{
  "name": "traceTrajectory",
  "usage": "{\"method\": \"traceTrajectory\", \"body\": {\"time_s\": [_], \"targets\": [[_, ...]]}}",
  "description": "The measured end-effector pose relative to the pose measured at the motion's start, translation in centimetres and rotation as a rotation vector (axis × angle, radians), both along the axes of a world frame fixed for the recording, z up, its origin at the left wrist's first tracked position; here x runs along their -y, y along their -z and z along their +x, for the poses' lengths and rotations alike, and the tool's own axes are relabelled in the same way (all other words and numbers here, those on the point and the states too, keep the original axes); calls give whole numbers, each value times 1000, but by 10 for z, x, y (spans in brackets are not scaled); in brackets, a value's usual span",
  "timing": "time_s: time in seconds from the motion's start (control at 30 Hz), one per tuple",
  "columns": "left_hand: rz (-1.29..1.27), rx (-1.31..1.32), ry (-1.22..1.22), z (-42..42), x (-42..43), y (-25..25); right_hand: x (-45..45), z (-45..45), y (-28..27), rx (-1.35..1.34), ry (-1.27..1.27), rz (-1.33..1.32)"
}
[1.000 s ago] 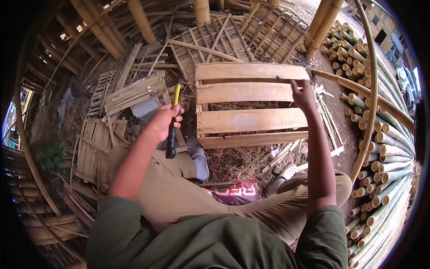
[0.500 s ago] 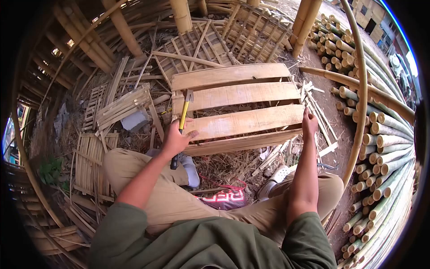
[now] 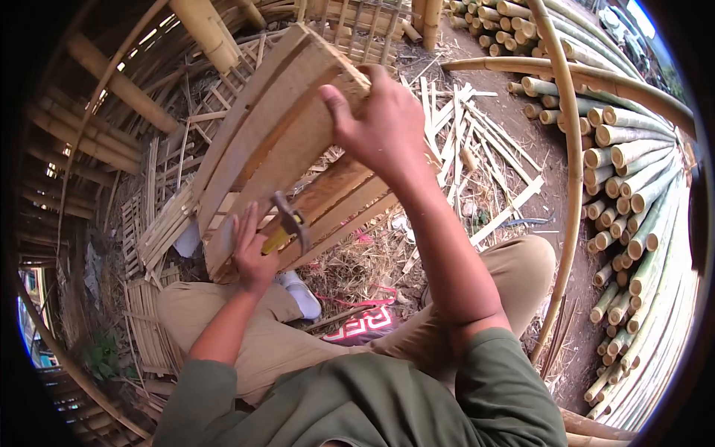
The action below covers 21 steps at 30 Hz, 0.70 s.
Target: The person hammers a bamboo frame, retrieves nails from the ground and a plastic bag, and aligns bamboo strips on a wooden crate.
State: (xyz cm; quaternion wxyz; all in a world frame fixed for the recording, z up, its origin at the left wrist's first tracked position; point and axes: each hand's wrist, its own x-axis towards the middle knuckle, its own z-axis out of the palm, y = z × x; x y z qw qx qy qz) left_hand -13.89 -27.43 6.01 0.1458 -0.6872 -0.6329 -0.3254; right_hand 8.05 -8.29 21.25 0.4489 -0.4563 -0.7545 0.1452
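A slatted wooden crate [image 3: 287, 130] is tilted up on end in front of me, its right end raised high. My right hand [image 3: 383, 127] grips that raised end, thumb over the edge. Low at the crate's left end is my left hand [image 3: 255, 253], with a claw hammer [image 3: 275, 240] held by its yellow handle. The left fingers stretch against the slats while the hammer's head points up and to the right. Part of the handle is hidden by the hand.
Stacked bamboo poles [image 3: 633, 201] fill the right side, behind a bent bamboo rail [image 3: 570, 149]. Loose wood strips [image 3: 491, 149] litter the ground beyond the crate. Slatted panels [image 3: 149, 320] lie at left. A dark bag with red and white lettering [image 3: 365, 326] sits between my legs.
The crate has gone from lying level to tilted, its right end lifted by my right hand. My left hand, still with the hammer, has moved lower and left. The view has shifted too.
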Motion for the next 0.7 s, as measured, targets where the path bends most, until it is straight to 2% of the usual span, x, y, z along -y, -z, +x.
{"method": "traceTrajectory", "body": {"time_s": [0.03, 0.13, 0.23, 0.27, 0.33, 0.37, 0.4, 0.43, 0.5, 0.6, 0.63, 0.7], "targets": [[6, 75, -49, -14, 11, 8, 10, -11, -7, -12, -39, 36], [69, 22, -174, -28, 28, -4, 29, -34, -24, 0, -223, 138], [117, 235, -295, -80, 54, 34, 40, -44, -33, -110, -388, 189], [63, 300, -387, -105, 66, 49, 42, -49, -31, -116, -378, 184], [6, 364, -483, -136, 72, 53, 42, -60, -22, -352, -206, 364], [128, 723, -464, -150, 75, 56, 41, -65, -15, -333, -197, 267], [181, 903, -457, -165, 80, 57, 41, -70, -9, -332, -201, 260], [253, 1081, -449, -180, 84, 58, 42, -76, -2, -398, -70, 260], [219, 829, -365, -222, 89, 59, 47, -87, 9, -424, 96, 250], [176, 443, -467, -169, 63, 6, 62, -100, 18, -394, 81, 145], [183, 488, -481, -178, 65, 4, 69, -105, 19, -401, 61, 33], [188, 535, -504, -189, 68, 3, 74, -114, 29, -387, 33, 18]]}}
